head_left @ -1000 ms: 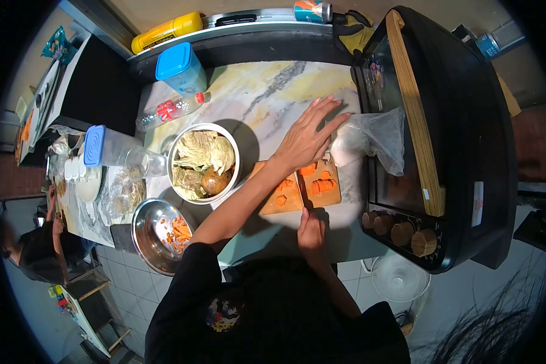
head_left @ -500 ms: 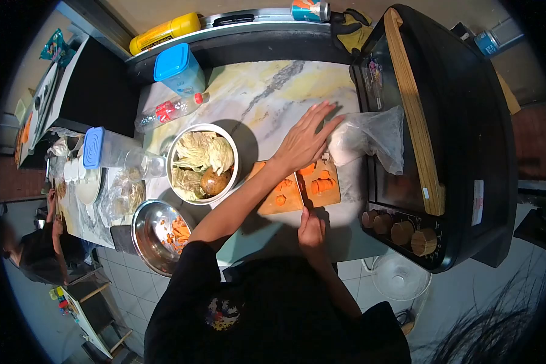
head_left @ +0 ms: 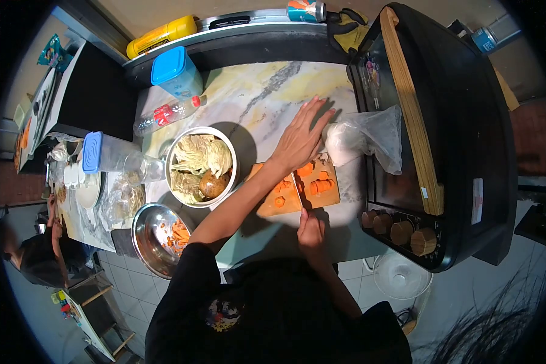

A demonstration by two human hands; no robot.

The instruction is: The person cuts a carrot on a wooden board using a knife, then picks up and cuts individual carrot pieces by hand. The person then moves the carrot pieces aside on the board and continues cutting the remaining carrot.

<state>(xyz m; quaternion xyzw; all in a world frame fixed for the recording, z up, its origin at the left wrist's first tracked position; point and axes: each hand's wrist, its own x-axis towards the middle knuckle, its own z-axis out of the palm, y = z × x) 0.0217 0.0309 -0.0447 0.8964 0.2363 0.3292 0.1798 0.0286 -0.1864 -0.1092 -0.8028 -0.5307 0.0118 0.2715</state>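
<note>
My right hand (head_left: 311, 230) grips a knife (head_left: 297, 192), its blade lying across the wooden cutting board (head_left: 329, 198). Cut carrot pieces (head_left: 321, 186) rest on the board on both sides of the blade. Beyond the board, my left hand (head_left: 299, 138) is stretched out with its fingers extended and holds nothing. Close to its fingers sits a clear plastic bag (head_left: 379, 136) with something white inside. My left forearm passes over the board's left part and hides some of it.
Left of the board stand a white pot (head_left: 236, 159) with cabbage and a brown round vegetable, and a steel bowl (head_left: 144, 242) with orange scraps. A black oven (head_left: 467, 139) borders the right side. A bottle (head_left: 170, 115) and blue-lidded container (head_left: 176, 73) stand behind. Another person (head_left: 48, 255) works far left.
My left hand has shifted slightly left, a little away from the plastic bag. The knife and my right hand stay nearly in place; the whole view has moved slightly.
</note>
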